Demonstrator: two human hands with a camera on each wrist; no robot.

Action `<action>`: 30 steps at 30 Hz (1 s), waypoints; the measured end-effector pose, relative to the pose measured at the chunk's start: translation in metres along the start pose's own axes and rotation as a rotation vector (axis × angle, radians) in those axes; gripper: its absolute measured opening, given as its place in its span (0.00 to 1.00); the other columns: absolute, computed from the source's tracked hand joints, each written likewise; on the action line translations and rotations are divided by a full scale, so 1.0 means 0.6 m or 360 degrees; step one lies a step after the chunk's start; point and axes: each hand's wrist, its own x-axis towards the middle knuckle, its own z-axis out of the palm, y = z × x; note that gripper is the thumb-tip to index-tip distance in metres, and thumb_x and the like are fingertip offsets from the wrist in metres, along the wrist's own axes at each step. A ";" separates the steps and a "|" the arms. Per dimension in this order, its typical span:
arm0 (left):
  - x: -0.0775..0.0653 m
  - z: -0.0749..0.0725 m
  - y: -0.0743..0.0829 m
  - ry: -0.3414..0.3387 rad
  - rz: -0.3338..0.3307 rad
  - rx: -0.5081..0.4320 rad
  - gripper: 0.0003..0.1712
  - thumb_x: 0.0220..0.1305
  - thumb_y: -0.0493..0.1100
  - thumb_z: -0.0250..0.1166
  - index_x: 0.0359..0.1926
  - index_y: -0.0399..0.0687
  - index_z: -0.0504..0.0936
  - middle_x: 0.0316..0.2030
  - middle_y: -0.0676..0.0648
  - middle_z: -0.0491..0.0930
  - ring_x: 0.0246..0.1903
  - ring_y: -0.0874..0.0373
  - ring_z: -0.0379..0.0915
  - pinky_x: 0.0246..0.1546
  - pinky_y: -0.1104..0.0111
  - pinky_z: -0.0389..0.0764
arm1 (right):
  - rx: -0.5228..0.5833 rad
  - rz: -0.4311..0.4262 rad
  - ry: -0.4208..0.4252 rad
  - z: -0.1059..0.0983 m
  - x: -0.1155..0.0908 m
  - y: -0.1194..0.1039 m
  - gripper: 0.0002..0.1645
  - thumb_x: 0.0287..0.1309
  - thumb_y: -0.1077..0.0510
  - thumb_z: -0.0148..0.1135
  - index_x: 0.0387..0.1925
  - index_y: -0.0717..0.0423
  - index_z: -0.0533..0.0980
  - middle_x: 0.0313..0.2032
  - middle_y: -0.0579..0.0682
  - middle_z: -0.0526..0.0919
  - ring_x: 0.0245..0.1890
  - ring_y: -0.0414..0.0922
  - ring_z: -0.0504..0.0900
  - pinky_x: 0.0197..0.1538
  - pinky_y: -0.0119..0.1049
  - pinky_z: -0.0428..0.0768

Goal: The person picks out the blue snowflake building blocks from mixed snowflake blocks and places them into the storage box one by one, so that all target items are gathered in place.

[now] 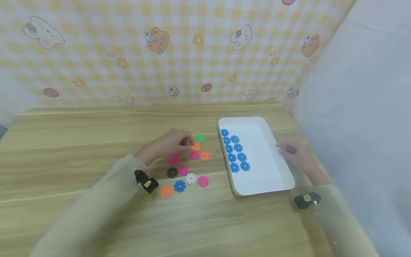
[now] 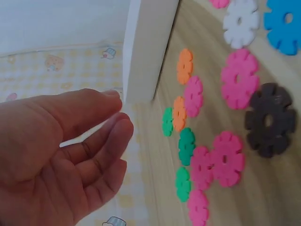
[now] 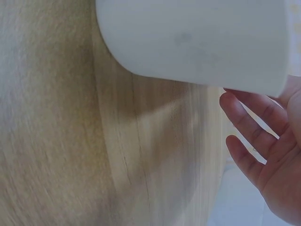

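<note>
My left hand [image 1: 173, 143] hovers over a loose group of plastic snowflake discs, thumb and forefinger near an orange disc [image 1: 196, 146] and a green disc [image 1: 199, 138]. Its fingers curve loosely with nothing between them in the left wrist view. On the right stands a shallow white tray [image 1: 264, 160], where several blue snowflake discs [image 1: 238, 147] lie in two columns along the left side. My right hand [image 1: 297, 157] holds the tray's right rim; the right wrist view shows fingers [image 3: 247, 120] at the outer wall, with the thumb mostly hidden.
Closer on the wooden table [image 1: 96, 123] lie pink discs [image 1: 203, 181], a brown disc [image 1: 172, 172], a white disc [image 1: 191, 178] and a single blue disc [image 1: 179, 186]. Behind rises a yellow checked cloth [image 1: 179, 71]; a pale sheet [image 1: 363, 107] borders the right side.
</note>
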 end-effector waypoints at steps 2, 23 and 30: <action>-0.017 0.007 -0.002 0.0003 -0.0037 -0.0017 0.09 0.60 0.35 0.60 0.42 0.39 0.79 0.31 0.48 0.77 0.32 0.58 0.72 0.37 0.68 0.75 | -0.0009 -0.0007 0.0003 0.000 0.000 0.000 0.18 0.62 0.58 0.55 0.50 0.65 0.73 0.47 0.64 0.77 0.46 0.60 0.77 0.47 0.49 0.75; -0.126 0.085 -0.005 0.0060 -0.0162 -0.0260 0.09 0.48 0.33 0.69 0.31 0.39 0.77 0.22 0.50 0.71 0.23 0.59 0.66 0.24 0.70 0.72 | -0.0031 -0.0009 0.0029 0.000 -0.001 0.005 0.18 0.61 0.61 0.55 0.50 0.67 0.73 0.50 0.65 0.75 0.46 0.60 0.77 0.45 0.33 0.75; -0.125 0.099 -0.004 0.0098 -0.0343 -0.0164 0.13 0.44 0.35 0.72 0.32 0.42 0.78 0.24 0.49 0.69 0.26 0.57 0.63 0.25 0.69 0.70 | -0.0045 -0.0018 0.0036 0.001 0.000 0.001 0.18 0.61 0.61 0.55 0.50 0.66 0.73 0.50 0.65 0.75 0.46 0.60 0.76 0.47 0.43 0.76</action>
